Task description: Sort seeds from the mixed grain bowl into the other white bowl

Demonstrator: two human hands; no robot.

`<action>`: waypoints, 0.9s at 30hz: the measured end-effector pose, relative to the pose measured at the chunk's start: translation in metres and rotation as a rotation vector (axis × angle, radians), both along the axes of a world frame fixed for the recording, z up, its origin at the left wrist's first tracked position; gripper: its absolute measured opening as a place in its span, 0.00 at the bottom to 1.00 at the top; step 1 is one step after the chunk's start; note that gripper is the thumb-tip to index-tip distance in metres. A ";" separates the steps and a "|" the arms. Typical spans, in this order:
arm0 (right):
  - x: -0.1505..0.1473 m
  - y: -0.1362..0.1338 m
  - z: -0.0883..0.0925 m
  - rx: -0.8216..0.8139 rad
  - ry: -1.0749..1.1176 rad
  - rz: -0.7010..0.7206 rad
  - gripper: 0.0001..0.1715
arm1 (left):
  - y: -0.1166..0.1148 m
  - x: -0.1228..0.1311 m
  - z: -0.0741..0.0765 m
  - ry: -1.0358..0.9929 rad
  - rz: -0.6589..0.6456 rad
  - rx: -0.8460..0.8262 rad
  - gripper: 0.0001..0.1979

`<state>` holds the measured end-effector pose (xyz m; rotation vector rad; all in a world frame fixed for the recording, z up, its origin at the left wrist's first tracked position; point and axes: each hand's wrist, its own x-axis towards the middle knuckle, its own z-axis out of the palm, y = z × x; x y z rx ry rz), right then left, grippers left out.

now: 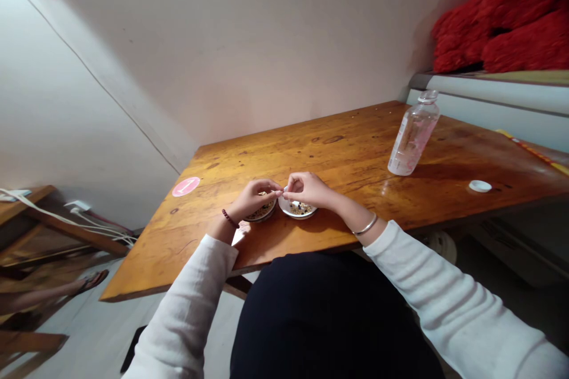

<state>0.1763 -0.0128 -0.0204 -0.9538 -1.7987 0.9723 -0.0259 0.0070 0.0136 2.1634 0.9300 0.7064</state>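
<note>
Your left grip (255,198) and right grip (309,189) were closed, pinching a small pale piece (283,192) between them; the left sat over a small bowl (262,217), the right over a white dish (306,212).

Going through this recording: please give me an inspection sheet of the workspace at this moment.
Surface: wooden table, with a glossy orange-brown top.
Job's things: left dish and right dish, side by side, both holding mixed grains or seeds.
Clutter: plastic bottle, white cap and pink numbered sticker on the table.
Grips: left hand and right hand meet at the fingertips above the dishes; anything held is too small to tell.
Cables: white cables run to a wall socket, lower left.
Surroundings: red fluffy pile on a ledge; another person's sandalled foot.
</note>
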 end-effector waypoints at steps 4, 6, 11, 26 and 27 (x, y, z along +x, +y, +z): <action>0.000 0.001 -0.001 0.017 0.004 -0.007 0.12 | 0.000 0.000 -0.002 -0.029 -0.002 -0.023 0.19; 0.000 0.001 -0.001 0.016 0.002 -0.009 0.12 | 0.000 0.000 -0.002 -0.022 -0.001 -0.025 0.19; 0.000 0.000 0.001 0.017 -0.013 -0.010 0.12 | 0.000 0.001 -0.001 0.022 -0.006 0.003 0.19; 0.000 0.003 0.000 0.046 -0.078 -0.057 0.16 | 0.001 0.002 0.000 -0.052 0.034 -0.017 0.19; 0.001 0.003 0.000 0.036 -0.080 -0.048 0.15 | 0.001 0.002 0.000 -0.054 0.034 -0.014 0.19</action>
